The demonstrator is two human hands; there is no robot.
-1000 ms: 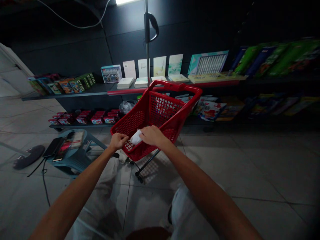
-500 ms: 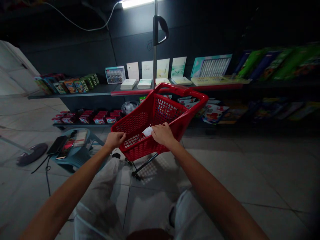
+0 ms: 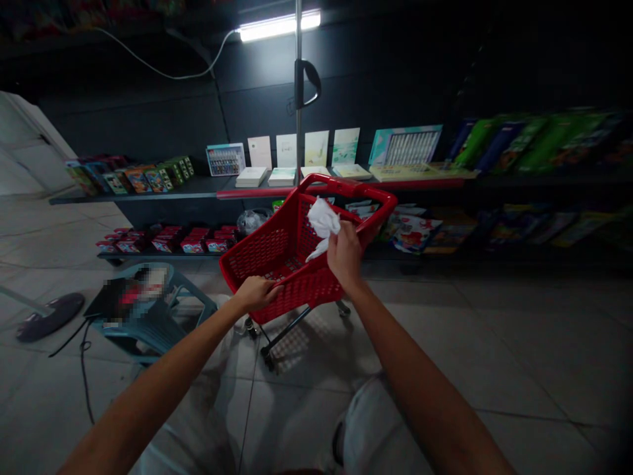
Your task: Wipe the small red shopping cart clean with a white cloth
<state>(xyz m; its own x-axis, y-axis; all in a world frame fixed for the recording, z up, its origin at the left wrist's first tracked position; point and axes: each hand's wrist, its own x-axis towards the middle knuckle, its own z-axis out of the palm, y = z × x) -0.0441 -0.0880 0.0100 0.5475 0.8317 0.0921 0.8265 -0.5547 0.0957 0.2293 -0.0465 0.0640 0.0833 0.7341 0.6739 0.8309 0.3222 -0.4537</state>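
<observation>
A dark shelf [image 3: 198,189] runs along the wall behind a red cart [image 3: 299,293] on the tiled floor [image 3: 445,343]. From here, the left hand [image 3: 257,293] has its fingers curled over the cart's near rim; the right hand [image 3: 346,256] pinches a bunched white cloth [image 3: 324,219] above that rim, nearer the handle [image 3: 346,188].
</observation>
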